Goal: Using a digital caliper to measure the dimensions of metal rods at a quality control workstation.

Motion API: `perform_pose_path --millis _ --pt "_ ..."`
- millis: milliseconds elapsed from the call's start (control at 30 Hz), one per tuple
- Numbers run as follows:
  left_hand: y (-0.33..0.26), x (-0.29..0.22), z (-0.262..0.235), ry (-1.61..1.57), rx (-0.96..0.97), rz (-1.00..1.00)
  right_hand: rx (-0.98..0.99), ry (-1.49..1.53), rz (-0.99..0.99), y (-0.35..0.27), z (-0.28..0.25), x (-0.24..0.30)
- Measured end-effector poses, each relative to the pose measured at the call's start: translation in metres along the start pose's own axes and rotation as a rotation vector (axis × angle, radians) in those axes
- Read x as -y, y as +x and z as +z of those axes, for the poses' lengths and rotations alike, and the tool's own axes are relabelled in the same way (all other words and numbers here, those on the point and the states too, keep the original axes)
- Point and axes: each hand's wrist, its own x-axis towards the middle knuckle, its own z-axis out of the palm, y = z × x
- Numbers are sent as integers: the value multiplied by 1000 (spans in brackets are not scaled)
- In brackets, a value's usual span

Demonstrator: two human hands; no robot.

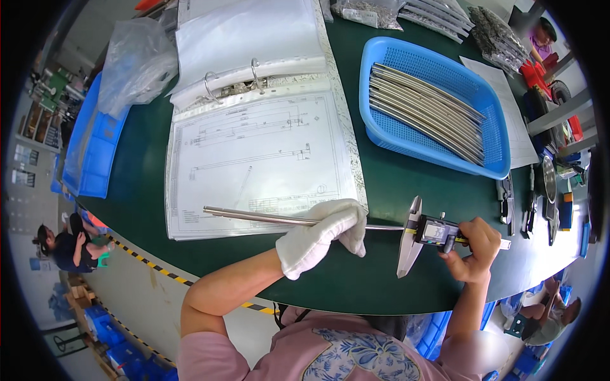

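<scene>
Hold the steel rod (pixel 254 216) level in the gloved left hand (pixel 322 236), with a grip wrapped around it, above the front edge of the surface (pixel 356 279) and partly over the lower pages of the binder (pixel 267 152). Work the digital caliper (pixel 437 232) with the bare right hand (pixel 473 251), with a grip curled about the slider, farther along toward the right edge. Best set square to the rod and pressed lightly, without tilt. Cannot tell how snugly seated between the jaws; check before taking a reading.
</scene>
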Motion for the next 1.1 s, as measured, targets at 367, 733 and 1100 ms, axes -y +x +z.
perform_pose_path --millis 367,733,1100 --pt "6 1 4 -341 -166 -36 44 -38 -22 5 7 -1" --pt "3 -4 10 -273 -105 -49 62 -61 -147 2 6 15" --pt "2 2 6 -279 -18 13 -26 -114 -314 9 17 25"
